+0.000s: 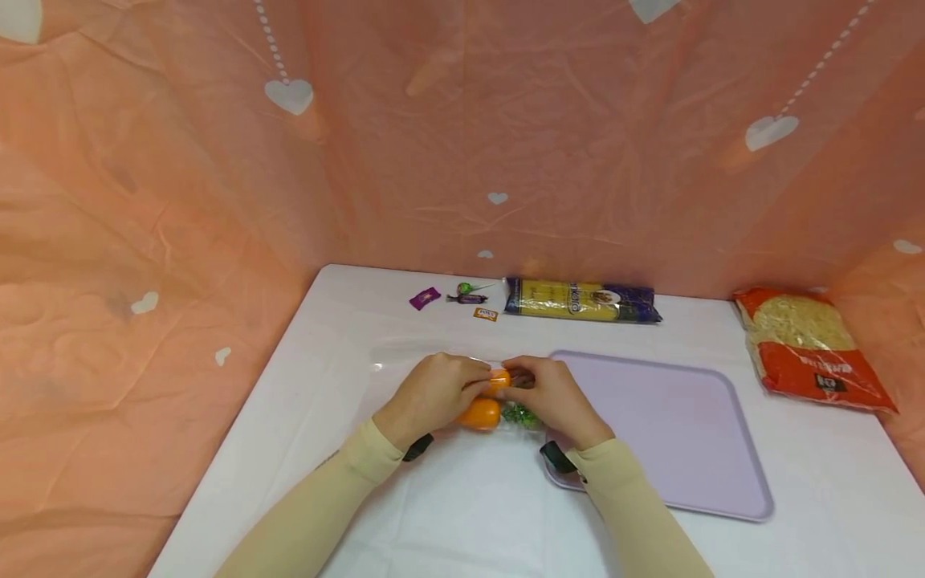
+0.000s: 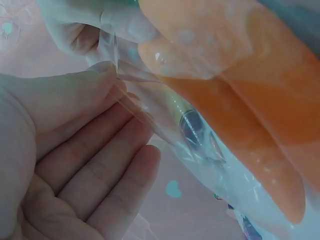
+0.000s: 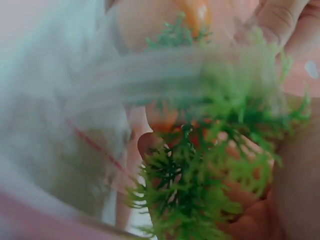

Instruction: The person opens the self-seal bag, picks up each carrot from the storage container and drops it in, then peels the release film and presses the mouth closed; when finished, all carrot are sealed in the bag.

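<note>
Two orange toy carrots (image 1: 480, 415) with green leafy tops (image 3: 185, 190) lie in or against a clear plastic zip bag (image 2: 165, 125) at the middle of the table. My left hand (image 1: 433, 393) pinches the bag's edge between thumb and forefinger, its other fingers loosely bent, as the left wrist view shows. From the other side, my right hand (image 1: 556, 397) grips the plastic close to the left fingertips, over the green tops. A red line runs along the bag's seal in the right wrist view. Leaves and blurred plastic hide part of the right fingers.
A lilac tray (image 1: 665, 433) lies to the right, its left edge by my right wrist. Along the back are a spaghetti pack (image 1: 578, 301), a purple candy (image 1: 425, 298), a lollipop (image 1: 465, 287) and other small wrapped sweets. A red-and-clear noodle bag (image 1: 812, 349) sits far right.
</note>
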Available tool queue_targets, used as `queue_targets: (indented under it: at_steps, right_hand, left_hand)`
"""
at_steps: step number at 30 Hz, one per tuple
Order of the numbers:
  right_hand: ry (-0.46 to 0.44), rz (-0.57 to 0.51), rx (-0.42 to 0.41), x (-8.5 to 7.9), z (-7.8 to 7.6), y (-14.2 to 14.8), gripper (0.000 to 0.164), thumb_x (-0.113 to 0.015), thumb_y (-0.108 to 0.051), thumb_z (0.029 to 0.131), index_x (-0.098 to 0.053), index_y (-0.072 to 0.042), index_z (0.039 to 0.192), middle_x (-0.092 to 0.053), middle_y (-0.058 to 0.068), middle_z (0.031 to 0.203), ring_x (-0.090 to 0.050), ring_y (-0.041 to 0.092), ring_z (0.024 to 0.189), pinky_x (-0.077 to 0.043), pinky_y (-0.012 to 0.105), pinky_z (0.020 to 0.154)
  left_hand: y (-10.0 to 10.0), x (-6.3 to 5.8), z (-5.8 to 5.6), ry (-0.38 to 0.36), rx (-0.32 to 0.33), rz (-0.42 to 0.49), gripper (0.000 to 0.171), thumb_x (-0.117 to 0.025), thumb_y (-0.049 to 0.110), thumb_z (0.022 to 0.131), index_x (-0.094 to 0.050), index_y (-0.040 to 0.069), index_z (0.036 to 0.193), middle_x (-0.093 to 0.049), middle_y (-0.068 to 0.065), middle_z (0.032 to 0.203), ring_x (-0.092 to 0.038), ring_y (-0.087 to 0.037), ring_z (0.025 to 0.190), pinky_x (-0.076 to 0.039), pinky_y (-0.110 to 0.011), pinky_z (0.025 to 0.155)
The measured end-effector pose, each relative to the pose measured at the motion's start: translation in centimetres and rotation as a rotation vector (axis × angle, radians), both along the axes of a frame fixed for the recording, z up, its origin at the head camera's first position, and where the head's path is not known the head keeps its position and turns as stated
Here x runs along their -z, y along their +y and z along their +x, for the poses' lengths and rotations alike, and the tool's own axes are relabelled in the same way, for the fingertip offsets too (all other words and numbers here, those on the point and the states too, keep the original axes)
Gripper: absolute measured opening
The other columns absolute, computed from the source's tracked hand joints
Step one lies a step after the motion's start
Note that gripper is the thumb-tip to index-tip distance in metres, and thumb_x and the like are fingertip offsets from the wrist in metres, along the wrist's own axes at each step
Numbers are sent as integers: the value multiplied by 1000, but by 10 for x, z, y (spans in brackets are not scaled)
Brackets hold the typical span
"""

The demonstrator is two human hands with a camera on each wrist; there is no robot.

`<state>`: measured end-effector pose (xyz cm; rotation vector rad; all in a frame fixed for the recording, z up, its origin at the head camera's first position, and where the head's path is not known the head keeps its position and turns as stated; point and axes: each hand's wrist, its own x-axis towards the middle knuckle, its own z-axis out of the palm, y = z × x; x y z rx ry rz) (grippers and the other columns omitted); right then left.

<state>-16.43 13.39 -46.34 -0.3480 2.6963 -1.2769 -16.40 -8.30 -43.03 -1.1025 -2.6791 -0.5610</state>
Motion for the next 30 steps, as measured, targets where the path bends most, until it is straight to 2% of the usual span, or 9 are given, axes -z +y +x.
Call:
queue_targets:
  at_steps: [4,9,11,13,15,18,22,26,30]
  right_hand:
    - [17,51,56,-9,7,1,50,-79,-37,88,-68,-13,131,-74,6,118,-72,20,103,-59,41,94]
    - [207,58,176,-27,36,-3,40,-76,-33,91,-70,-15,126,-72,6,119,-69,25,106,-57,46,94]
    - [271,12,156,-30,53,-11,34,-77,-28,91,-72,-15,122,-74,2,115,-71,20,101,-59,41,90]
    - [255,-54,91,-30,69,-19,28,-77,-24,91,-73,-15,117,-75,-3,107,-71,12,94,-60,34,85]
    - [157,-113,18,-26,84,-26,25,-76,-25,91,-75,-14,114,-76,-6,100,-71,7,87,-60,27,79]
    - [-103,-212,-51,-14,97,-31,24,-73,-29,93,-76,-11,110,-78,-3,92,-72,7,81,-59,21,70]
    - [-381,-380,-31,3,104,-34,33,-68,-31,96,-74,-2,110,-79,9,92,-75,17,82,-62,26,70]
    - [-501,-574,52,12,102,-35,46,-63,-33,100,-66,7,122,-75,17,109,-76,24,96,-63,31,83]
    - [-560,-699,124,14,99,-33,53,-58,-33,103,-57,10,133,-69,21,125,-73,26,109,-60,34,93]
  left_hand:
    - [1,2,1,-6,-14,20,15,-71,22,95,-81,17,105,-78,4,103,-75,-16,99,-60,-34,92]
    - [3,4,1,-33,-13,15,14,-71,21,96,-81,18,104,-78,6,101,-74,-14,97,-60,-31,91]
    - [3,4,1,-57,-21,18,15,-71,21,95,-81,17,105,-78,4,102,-74,-14,98,-60,-31,91]
    - [3,4,0,-73,-36,29,16,-73,22,94,-81,16,106,-78,4,102,-75,-14,98,-60,-30,91]
    - [3,4,0,-80,-52,41,16,-74,22,94,-81,15,106,-79,4,101,-75,-14,96,-60,-29,90]
    - [2,4,-2,-94,-66,57,14,-74,22,93,-81,15,104,-78,4,97,-74,-12,91,-60,-29,89]
    - [3,3,-6,-133,-60,49,15,-74,24,93,-81,15,104,-78,4,97,-73,-13,90,-60,-30,89]
    - [4,3,-15,-195,-44,-3,19,-74,31,93,-81,17,105,-78,6,99,-73,-14,96,-59,-34,92]
    - [8,-3,-40,-309,-64,-36,28,-72,37,94,-79,16,110,-78,4,106,-71,-20,109,-54,-38,102]
